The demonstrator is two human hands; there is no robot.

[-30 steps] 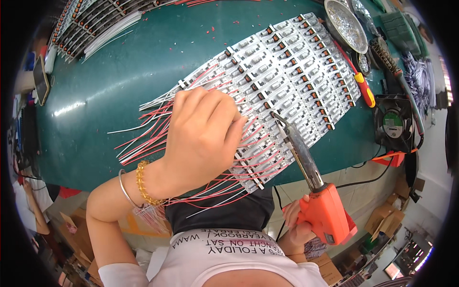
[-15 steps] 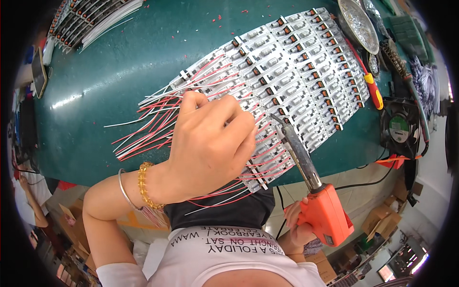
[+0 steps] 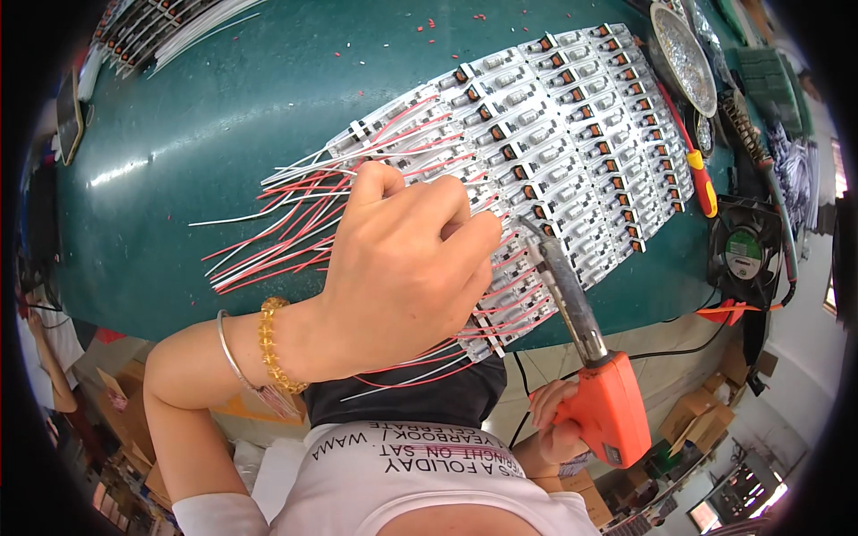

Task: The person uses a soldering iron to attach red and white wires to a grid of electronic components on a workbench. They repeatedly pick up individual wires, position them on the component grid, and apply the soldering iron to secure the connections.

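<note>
My right hand [image 3: 559, 420] grips a red soldering gun [image 3: 612, 406] by its handle. The gun's dark metal barrel slants up to the left, and its bent tip reaches the circuit boards beside my left hand. That panel of white boards [image 3: 545, 138] carries rows of small black and orange parts and lies on the green table. My left hand [image 3: 411, 259] is over the panel's left part with its fingers closed in a pinch; the fingertips and whatever they hold are hidden. Red and white wires [image 3: 286, 228] fan out to the left from the boards, some passing beneath the hand.
A screwdriver with a yellow and red handle [image 3: 703, 183] lies at the panel's right. Behind it stand a metal dish [image 3: 684, 58], a small black fan [image 3: 749, 246] and another iron-like tool [image 3: 776, 192]. More boards [image 3: 170, 27] sit at the far left of the green table [image 3: 223, 107].
The panel and both hands appear slightly farther right, much as the whole view has shifted. My left hand stays pinched, and the soldering gun's tip remains close beside it.
</note>
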